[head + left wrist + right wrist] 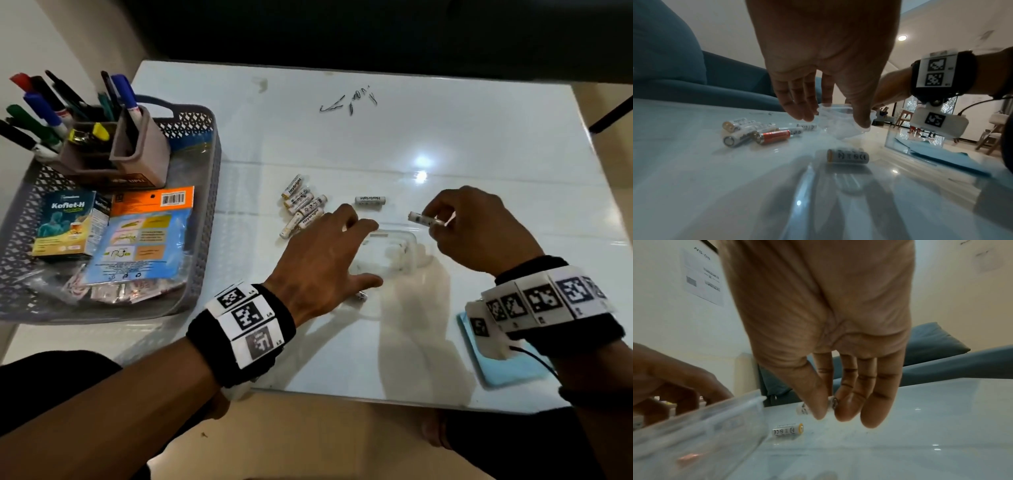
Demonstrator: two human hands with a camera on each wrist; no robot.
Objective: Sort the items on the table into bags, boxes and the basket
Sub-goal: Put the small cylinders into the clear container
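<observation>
A small clear plastic box (409, 255) stands mid-table, and my left hand (373, 253) spans its left side, thumb and fingers pinching its walls. In the left wrist view the hand (835, 121) holds the box (840, 131) at its rim. My right hand (433, 219) hovers just right of the box and pinches a white battery (419, 218) between thumb and fingers; the right wrist view shows that held battery (803, 408) behind the thumb. A pile of several batteries (303, 209) lies left of the box. Single batteries lie behind it (370, 200) and by my left thumb (361, 296).
A grey basket (205, 192) at the table's left holds a pen holder (140, 150), a medicine box (63, 226) and packets. A light blue cloth (507, 370) lies under my right wrist at the near right edge. Ink scribbles (349, 102) mark the far tabletop.
</observation>
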